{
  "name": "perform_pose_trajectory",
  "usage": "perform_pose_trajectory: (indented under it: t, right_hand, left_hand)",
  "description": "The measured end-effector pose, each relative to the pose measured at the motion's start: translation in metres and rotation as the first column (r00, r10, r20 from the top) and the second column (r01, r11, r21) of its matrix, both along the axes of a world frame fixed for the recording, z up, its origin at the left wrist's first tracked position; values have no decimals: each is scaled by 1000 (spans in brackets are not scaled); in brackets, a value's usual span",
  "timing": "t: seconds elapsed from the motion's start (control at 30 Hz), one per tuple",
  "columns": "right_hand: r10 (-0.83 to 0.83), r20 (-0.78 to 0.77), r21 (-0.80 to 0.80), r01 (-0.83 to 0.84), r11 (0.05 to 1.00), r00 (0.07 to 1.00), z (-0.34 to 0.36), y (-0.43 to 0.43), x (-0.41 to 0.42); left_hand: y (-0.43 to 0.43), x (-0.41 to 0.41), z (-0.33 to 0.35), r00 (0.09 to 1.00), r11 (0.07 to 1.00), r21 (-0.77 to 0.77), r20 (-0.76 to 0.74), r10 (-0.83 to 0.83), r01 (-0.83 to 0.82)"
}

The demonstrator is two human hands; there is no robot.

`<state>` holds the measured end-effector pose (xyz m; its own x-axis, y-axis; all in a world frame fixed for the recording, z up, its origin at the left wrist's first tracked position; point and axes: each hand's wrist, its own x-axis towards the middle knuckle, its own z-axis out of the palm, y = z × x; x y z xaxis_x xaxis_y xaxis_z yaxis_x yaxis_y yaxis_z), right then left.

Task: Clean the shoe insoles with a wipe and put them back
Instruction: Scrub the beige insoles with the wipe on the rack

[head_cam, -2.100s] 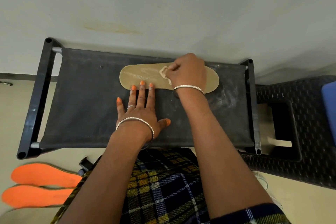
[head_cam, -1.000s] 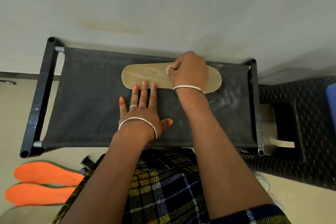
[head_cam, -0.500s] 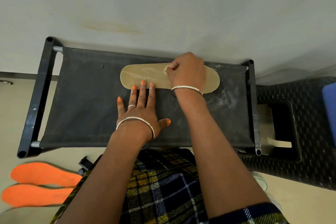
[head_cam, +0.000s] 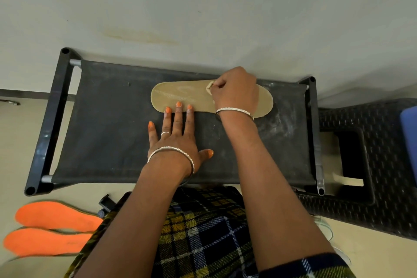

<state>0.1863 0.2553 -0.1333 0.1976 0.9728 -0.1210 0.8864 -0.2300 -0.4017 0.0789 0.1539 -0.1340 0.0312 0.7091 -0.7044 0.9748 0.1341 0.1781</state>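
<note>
A tan insole (head_cam: pixel 180 95) lies flat on the black fabric top of a low rack (head_cam: pixel 112 133), near its far edge. My left hand (head_cam: pixel 178 137) lies flat on the fabric, three straight fingertips pressing the insole's near edge. My right hand (head_cam: pixel 234 91) rests on the middle of the insole with its fingers curled round a small crumpled wipe (head_cam: pixel 209 88), of which only a bit shows by the thumb. Damp streaks show on the insole's left half. The right hand hides the insole's middle.
Two orange insoles (head_cam: pixel 54 230) lie side by side on the floor at the lower left. A black woven stool (head_cam: pixel 372 160) stands to the right of the rack, with a blue object (head_cam: pixel 409 133) at the right edge. A wall runs behind the rack.
The right hand with the wipe has shifted slightly left and right over the insole's middle. The left hand has stayed pressed on the insole's near edge.
</note>
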Motion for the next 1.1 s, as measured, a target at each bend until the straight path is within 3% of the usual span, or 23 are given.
perform_pose_trajectory:
  t: [0.2,0.43,0.53,0.67,0.9,1.0,1.1]
  right_hand:
    - [179,-113,23,-177,984,977,-5,-8,-18]
    - [-42,-21,-50,41,998,999,-1,2,9]
    - [22,-15,-50,-23,998,1000,-1,-2,-2]
    - [143,-131,-54,-151,987,981,-3,-9,-15]
    - [-66,-77,42,69,997,995,3,-5,-1]
    - [-29,-73,18,30,999,997,2,-7,-8]
    - [18,-119,-112,-31,993,993,-2,-5,-12]
  left_hand:
    - [0,0,-1,1000,1000,9,-19,-7,8]
    - [1,-1,1,1000,1000,-3,-3,-4,4]
    - [1,-1,0,1000,1000,-9,-3,-3,3]
    - [0,-1,0,1000,1000,0,-11,-13,13]
    - [1,-2,0,1000,1000,0,10,-3,3]
    - [0,-2,0,1000,1000,2,10,-1,1]
    - [0,-2,0,1000,1000,4,7,-3,3]
